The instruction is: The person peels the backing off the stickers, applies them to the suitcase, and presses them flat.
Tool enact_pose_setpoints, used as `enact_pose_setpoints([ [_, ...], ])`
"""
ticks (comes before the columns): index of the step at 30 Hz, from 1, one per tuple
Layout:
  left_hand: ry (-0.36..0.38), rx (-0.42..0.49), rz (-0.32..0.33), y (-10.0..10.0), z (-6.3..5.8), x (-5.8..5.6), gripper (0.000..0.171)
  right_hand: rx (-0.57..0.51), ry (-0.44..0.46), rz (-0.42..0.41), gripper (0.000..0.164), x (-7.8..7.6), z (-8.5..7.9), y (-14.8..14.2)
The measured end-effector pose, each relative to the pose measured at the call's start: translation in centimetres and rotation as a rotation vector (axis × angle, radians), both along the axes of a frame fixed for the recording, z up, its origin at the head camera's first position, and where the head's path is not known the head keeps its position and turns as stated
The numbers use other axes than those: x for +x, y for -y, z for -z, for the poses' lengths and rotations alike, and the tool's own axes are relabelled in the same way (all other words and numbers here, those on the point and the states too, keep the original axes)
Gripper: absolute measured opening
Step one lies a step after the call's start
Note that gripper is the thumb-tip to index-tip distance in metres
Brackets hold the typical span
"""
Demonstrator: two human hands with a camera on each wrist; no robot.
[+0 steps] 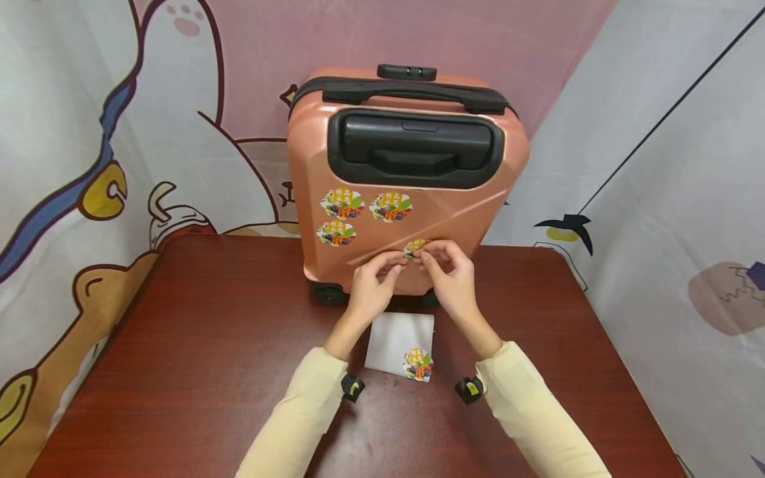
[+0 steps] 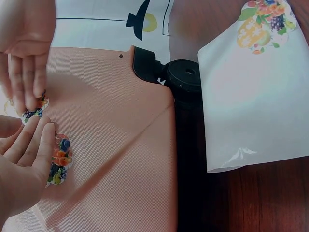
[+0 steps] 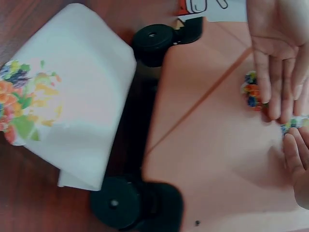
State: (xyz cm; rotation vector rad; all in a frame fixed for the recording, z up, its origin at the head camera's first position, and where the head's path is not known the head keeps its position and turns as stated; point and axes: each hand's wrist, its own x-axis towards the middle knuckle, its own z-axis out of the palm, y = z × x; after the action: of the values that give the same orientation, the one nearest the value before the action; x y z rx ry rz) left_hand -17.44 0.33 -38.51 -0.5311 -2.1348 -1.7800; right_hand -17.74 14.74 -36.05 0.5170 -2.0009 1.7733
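A peach hard-shell suitcase (image 1: 430,212) stands upright on the table, three round fruit stickers on its face: an upper-left sticker (image 1: 342,203), an upper-middle sticker (image 1: 391,207) and a lower-left sticker (image 1: 337,233). Lower down, a fourth fruit sticker (image 1: 415,248) lies between both hands at the suitcase's surface. My left hand (image 1: 373,285) pinches its left edge, and my right hand (image 1: 451,279) pinches its right edge. Fingers cover part of this sticker in both wrist views. Whether it touches the shell cannot be told.
White backing paper (image 1: 394,338) lies before the suitcase, one fruit sticker (image 1: 418,364) at its corner. Black wheels (image 1: 329,294) carry the suitcase on the dark red-brown table (image 1: 215,372). Cartoon-printed cloth (image 1: 251,66) hangs behind and at both sides.
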Motion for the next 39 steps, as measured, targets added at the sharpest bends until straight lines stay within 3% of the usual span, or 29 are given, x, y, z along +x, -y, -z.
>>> enact_pose_setpoints([
  [6,0.01,0.007,-0.001,0.0,-0.1,-0.1,0.019,-0.04,-0.057,-0.054,0.01,-0.2,-1.5,0.5],
  [9,0.011,0.002,-0.001,0.0,0.3,-0.4,0.018,-0.037,-0.07,-0.062,0.01,-0.6,-1.2,0.3],
  [20,0.035,-0.005,-0.001,-0.1,0.1,-0.3,0.019,0.055,0.027,0.007,0.008,0.9,-0.6,0.6],
  [27,0.034,-0.004,0.005,-0.1,0.1,-0.2,0.019,0.048,0.076,0.028,0.009,1.2,-0.1,0.4],
  [39,0.034,0.006,0.0,0.0,0.1,-0.2,0.018,-0.014,-0.022,-0.03,0.008,-0.2,-1.5,0.1],
])
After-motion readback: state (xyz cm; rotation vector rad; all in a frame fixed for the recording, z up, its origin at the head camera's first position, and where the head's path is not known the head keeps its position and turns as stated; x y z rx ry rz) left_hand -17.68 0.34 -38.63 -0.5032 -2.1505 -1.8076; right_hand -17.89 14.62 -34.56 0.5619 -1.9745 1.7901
